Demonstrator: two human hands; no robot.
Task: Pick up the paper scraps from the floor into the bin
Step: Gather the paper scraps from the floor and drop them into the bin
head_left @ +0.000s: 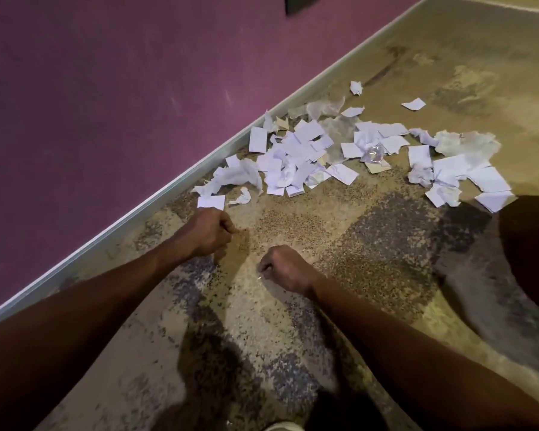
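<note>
Two hands reach out over the floor with their fingers curled under into loose fists. The left hand (210, 231) hangs just near of a flat white scrap (211, 201) by the wall, and nothing shows in its grip. The right hand (285, 269) is a little nearer and to the right; a thin pale sliver pokes out by its fingers (263, 269), too small to tell what it is or whether it is pinched. Beyond both hands, the paper scraps (339, 154) lie in a wide heap on the mottled floor (371, 244), spreading from the foot of the purple wall (106, 104) out to the right, some flat, some crumpled, with bits of clear film among them. At the right edge a dark round shape (532, 244), perhaps the bin, touches the nearest scraps.
</note>
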